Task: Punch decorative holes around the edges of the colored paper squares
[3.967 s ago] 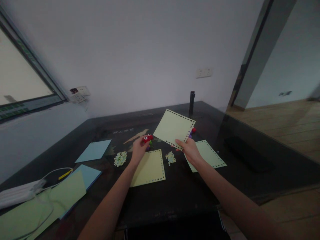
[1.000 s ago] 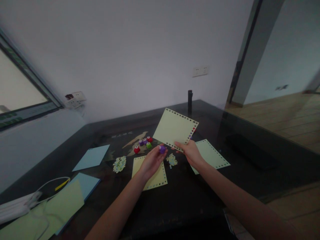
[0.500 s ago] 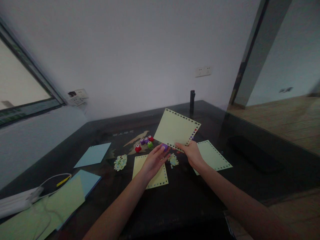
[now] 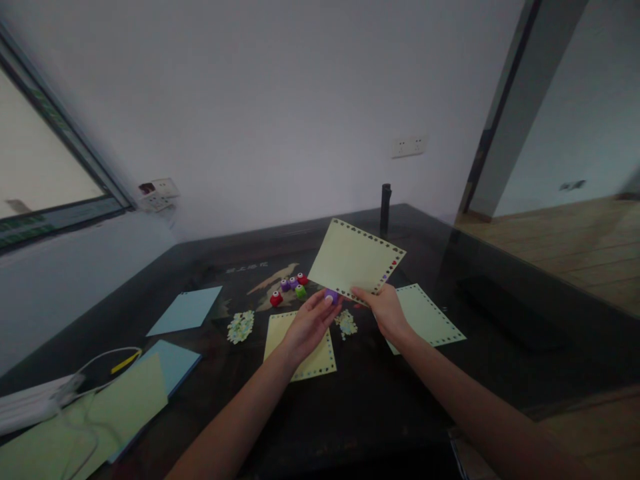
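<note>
My left hand [image 4: 313, 323] is closed on a purple craft punch [image 4: 331, 296], thumb on top, at the lower edge of a pale yellow sheet of paper [image 4: 353, 257]. That sheet is raised and tilted above the table, with small shapes punched along its top and right edges. My right hand [image 4: 385, 310] pinches its lower right part, thumb on the upper face. Beneath my left hand lies another yellow sheet [image 4: 275, 330] with punched edges. Small paper cut-outs [image 4: 346, 323] are heaped between my hands, and a second pile of cut-outs [image 4: 241, 327] is to the left.
Several red, purple and green punches [image 4: 293, 284] stand behind my left hand. A punched pale sheet [image 4: 430, 317] lies right. Blue paper [image 4: 186, 311], stacked sheets [image 4: 135, 387] and a white power strip [image 4: 35, 403] are left. A black cylinder [image 4: 385, 208] stands at the back, a dark case [image 4: 505, 313] right.
The purple punch shows more clearly in my left hand, at the sheet's lower edge. The raised sheet has shifted very slightly right; both grips look the same.
</note>
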Motion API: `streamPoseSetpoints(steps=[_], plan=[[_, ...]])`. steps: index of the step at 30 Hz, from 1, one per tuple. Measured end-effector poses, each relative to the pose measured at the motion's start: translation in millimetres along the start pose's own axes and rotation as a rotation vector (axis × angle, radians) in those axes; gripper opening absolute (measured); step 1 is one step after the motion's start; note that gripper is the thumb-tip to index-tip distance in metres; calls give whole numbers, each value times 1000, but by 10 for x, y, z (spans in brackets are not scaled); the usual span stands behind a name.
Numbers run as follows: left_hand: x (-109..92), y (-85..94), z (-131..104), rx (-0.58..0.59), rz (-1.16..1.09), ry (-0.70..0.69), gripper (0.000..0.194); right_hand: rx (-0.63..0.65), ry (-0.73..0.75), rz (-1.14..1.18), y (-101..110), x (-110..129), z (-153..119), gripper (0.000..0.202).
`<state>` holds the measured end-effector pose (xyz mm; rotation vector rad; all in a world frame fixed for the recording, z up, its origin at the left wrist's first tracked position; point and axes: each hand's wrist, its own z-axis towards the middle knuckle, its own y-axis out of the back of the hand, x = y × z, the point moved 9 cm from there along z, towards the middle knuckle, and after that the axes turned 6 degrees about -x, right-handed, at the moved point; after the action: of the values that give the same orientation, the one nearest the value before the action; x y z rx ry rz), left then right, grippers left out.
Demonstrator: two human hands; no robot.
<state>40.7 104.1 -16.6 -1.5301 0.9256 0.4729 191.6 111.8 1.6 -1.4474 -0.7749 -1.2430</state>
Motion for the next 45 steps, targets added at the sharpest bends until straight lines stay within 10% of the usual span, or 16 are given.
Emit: streamPoseSetpoints(steps=[45], plan=[[-115,57,-17,-28,209,-96,28,110,64,-161,-89,63,-14,36]])
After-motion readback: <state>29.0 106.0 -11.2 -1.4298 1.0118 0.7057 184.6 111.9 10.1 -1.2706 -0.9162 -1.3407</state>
